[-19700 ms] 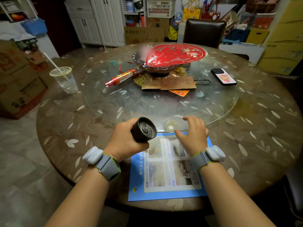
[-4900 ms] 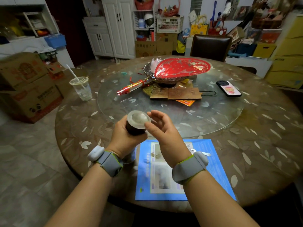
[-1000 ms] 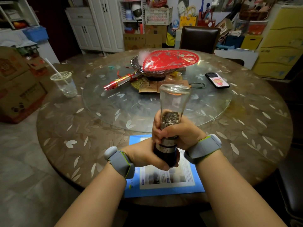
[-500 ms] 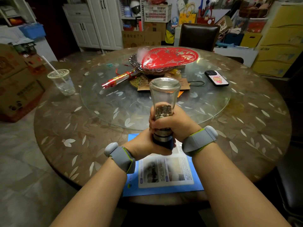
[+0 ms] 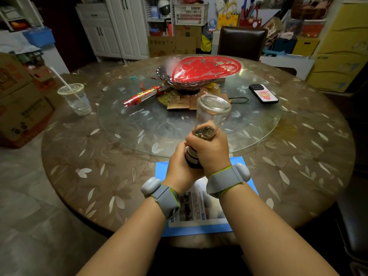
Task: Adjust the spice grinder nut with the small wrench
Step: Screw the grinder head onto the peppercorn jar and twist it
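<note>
Since half a second ago the grinder (image 5: 209, 124) has tipped a little further away from the person and the two hands have closed tighter together around its lower end; against the earliest picture, it has gone from being held mouth-up in one hand to being turned over, glass end up. From the left: a plastic cup (image 5: 76, 100) with a straw stands well apart near the counter (image 5: 99, 176) edge; the left hand (image 5: 182, 168) wraps the dark grinding cap at the bottom, and the right hand (image 5: 209, 151) is clenched around the glass just above it, over the peppercorns. Both hold the grinder in the air above the blue leaflet (image 5: 199, 226); a phone (image 5: 263, 94) lies far right on the glass turntable. No wrench shows here, and the nut is hidden under the hands, so I cannot tell its state. The step looks like a test twist. The risks, as I judge them: the smooth glass could slip in a hard twist, or a loose cap could come off and spill pepper onto the leaflet.
</note>
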Motion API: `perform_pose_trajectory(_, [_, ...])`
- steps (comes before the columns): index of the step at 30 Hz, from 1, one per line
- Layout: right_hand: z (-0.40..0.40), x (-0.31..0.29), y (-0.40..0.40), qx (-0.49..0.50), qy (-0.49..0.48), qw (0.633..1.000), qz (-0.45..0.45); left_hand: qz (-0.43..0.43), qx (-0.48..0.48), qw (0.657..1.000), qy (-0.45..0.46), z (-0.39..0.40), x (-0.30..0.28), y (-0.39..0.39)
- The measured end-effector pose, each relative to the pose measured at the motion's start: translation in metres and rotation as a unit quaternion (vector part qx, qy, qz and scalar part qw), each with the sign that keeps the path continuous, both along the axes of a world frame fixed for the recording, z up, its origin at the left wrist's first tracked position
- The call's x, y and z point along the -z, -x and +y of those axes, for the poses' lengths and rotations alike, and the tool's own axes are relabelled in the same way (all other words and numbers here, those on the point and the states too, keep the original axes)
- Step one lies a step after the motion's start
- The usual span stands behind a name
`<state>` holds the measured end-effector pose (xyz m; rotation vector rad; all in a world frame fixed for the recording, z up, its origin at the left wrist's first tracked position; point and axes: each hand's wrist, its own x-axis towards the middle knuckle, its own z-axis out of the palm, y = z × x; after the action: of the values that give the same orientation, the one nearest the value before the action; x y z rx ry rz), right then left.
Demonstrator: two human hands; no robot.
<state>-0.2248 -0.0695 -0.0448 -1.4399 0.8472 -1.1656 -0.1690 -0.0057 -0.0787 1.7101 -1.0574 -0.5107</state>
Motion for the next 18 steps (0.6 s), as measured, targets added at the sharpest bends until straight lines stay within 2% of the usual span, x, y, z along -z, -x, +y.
perform_pose_trajectory(1, [0.002, 0.001, 0.000, 0.021, 0.000, 1.000, 0.009, 0.013, -0.017, 1.000, 0.018, 0.000, 0.001, 0.005])
perform_pose_trajectory(4, [0.010, 0.002, -0.003, 0.073, -0.045, 0.996, -0.016, 0.145, -0.084, 0.985, 0.048, 0.000, -0.005, 0.020])
perform_pose_trajectory(5, [0.012, 0.004, -0.005, 0.087, -0.075, 0.993, -0.034, 0.145, -0.103, 0.983, 0.041, 0.000, -0.005, 0.021])
perform_pose_trajectory(9, [0.015, 0.016, -0.014, 0.097, -0.217, 0.965, -0.110, -0.049, -0.126, 0.990, -0.041, 0.002, 0.005, 0.009])
perform_pose_trajectory(13, [0.014, 0.014, -0.008, 0.069, -0.284, 0.946, -0.138, -0.153, -0.079, 0.983, -0.062, 0.007, 0.009, -0.003])
perform_pose_trajectory(16, [0.009, 0.014, 0.003, 0.045, -0.357, 0.910, -0.204, -0.197, 0.004, 0.977, -0.078, 0.019, 0.005, -0.018])
perform_pose_trajectory(18, [0.005, 0.013, 0.008, -0.003, -0.411, 0.875, -0.256, -0.171, 0.020, 0.984, -0.040, 0.029, -0.001, -0.025])
